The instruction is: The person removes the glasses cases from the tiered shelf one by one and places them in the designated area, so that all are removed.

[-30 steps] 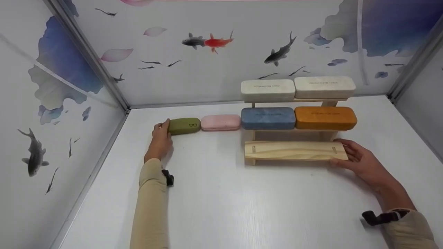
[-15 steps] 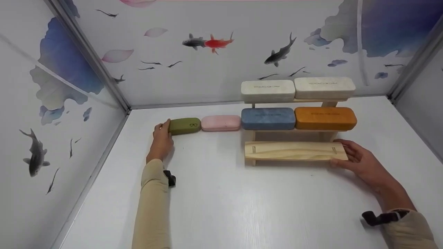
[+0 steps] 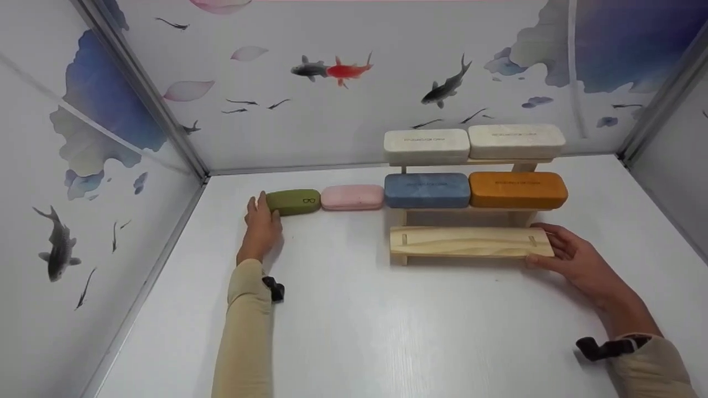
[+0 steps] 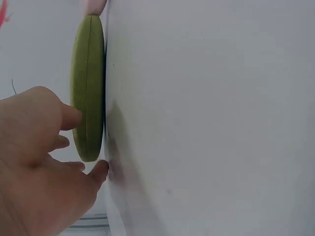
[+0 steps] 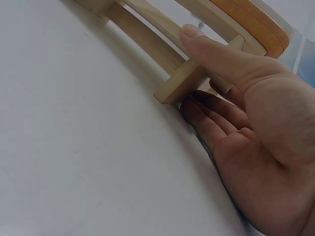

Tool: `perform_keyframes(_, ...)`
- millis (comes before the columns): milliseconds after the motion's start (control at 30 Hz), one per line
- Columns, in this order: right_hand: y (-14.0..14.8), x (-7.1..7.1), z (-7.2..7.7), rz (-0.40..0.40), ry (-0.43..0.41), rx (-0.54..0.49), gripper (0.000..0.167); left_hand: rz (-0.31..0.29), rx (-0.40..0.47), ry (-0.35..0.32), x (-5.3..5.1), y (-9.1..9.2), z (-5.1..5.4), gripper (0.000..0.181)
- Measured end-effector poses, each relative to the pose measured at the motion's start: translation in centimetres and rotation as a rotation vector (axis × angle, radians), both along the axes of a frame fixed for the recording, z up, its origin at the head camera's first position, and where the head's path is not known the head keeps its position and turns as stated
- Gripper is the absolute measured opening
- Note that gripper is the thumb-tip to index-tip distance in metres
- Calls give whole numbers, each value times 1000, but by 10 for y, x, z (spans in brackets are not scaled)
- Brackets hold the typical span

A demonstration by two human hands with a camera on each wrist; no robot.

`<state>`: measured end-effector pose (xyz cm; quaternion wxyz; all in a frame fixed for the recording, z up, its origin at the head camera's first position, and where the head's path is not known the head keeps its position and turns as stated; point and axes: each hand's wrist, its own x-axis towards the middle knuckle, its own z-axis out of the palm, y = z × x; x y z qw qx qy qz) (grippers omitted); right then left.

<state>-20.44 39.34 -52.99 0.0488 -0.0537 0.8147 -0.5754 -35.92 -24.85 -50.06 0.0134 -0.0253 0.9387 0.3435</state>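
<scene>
A green glasses case lies on the white table, its right end against a pink glasses case. My left hand is at the green case's left end, fingers spread loosely around it; in the left wrist view one fingertip overlaps the case's side. My right hand grips the right end of a tiered wooden display rack, thumb at the front edge of the lowest shelf. In the right wrist view, its other fingers curl beside the rack's leg.
On the rack's middle shelf sit a blue glasses case and an orange one. Two cream cases occupy the top shelf. A wall printed with fish stands behind the table, and another wall rises at left.
My left hand has shifted slightly right and its fingers have loosened and spread at the green case's end. The right hand stays on the rack, and the cases stay in place.
</scene>
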Motion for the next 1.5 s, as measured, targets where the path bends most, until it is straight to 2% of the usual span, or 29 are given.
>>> perform_keyframes(67, 1, -1, -1, 1, 4, 8, 75, 4, 7, 22, 2, 6, 2, 73)
perform_keyframes(167, 1, -1, -1, 10, 13, 19, 75, 5, 10, 89, 3, 17, 6, 74)
perform_keyframes(300, 1, 0, -1, 7, 5, 24, 75, -17, 86, 196, 6, 36, 11, 69)
perform_keyframes(467, 1, 1, -2, 4, -10, 28, 76, -108, 248, 302, 14, 64, 20, 58)
perform_keyframes(667, -1, 0, -3, 11, -4, 17, 75, -234, 369, 355, 26, 99, 33, 53)
perform_keyframes(833, -2, 0, -3, 13, -1, 20, 75, -344, 407, 382, 34, 127, 44, 55)
perform_keyframes(1100, 0, -2, 0, 15, 10, 40, 74, -441, 391, 374, 42, 166, 62, 61)
perform_keyframes(1300, -2, -1, 0, 1, -13, 55, 76, -506, 382, 344, 42, 187, 61, 64)
perform_keyframes(1500, -2, -2, 0, -7, -21, 64, 76, -539, 441, 286, 43, 203, 57, 74)
